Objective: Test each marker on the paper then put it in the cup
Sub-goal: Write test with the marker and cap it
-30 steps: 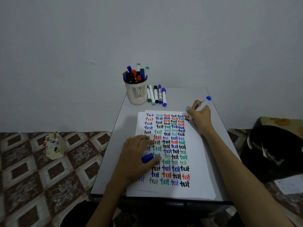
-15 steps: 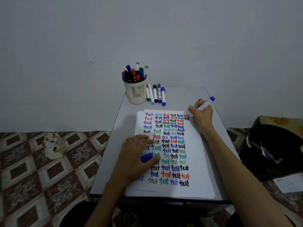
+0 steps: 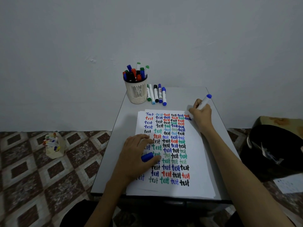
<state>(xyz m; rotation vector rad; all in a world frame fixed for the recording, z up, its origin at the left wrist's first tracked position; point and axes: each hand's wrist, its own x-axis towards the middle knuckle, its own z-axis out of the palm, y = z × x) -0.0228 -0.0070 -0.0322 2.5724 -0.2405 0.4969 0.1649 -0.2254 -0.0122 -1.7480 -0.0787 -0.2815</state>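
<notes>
Some txt (image 3: 166,141) under left hand (image 3: 136,154); right hand (image 3: 202,115) hides marker (image 3: 204,101) tip.

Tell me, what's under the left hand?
The left hand lies on the paper, hiding parts of some written words. A blue cap pokes out by its thumb; anything else beneath is covered.
</notes>
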